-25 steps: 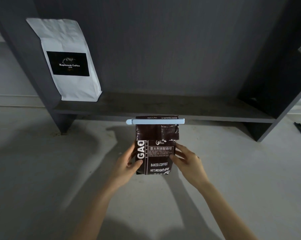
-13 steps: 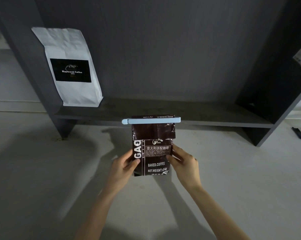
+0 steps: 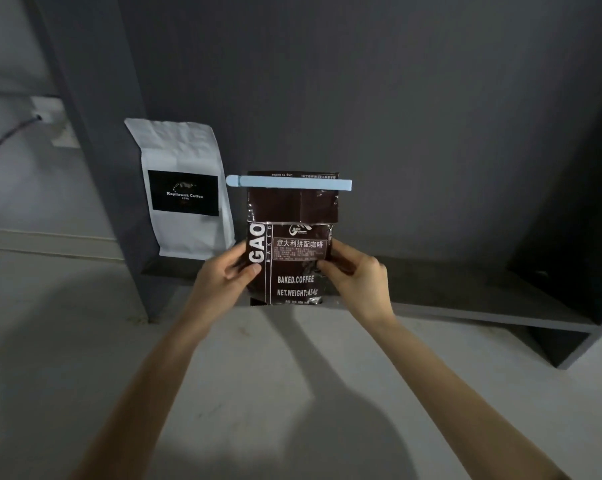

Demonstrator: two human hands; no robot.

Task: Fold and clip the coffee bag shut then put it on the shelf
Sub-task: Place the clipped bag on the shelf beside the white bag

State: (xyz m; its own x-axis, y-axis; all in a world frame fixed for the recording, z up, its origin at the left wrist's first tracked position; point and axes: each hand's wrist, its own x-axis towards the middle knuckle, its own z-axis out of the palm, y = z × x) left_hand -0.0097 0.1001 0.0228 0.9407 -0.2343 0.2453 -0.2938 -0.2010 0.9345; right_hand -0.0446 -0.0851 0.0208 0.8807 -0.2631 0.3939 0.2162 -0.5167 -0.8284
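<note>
A white coffee bag (image 3: 185, 192) with a black label stands upright, far left.

Dark brown coffee bag (image 3: 292, 251): glossy foil-like film, creased and crinkled, catching small glints along its edges and lower corner; printed white lettering. Bag clip (image 3: 289, 183): pale blue plastic, smooth, matt to satin. White coffee bag (image 3: 185, 188): matt paper-like stock, softly wrinkled, with a flat black label. Shelf (image 3: 465, 299): dark grey board, matt, with a faint grain-like streaking on back panel and ledge. Floor (image 3: 84, 341): pale, matt, slightly rough, with small specks and stains.
</note>
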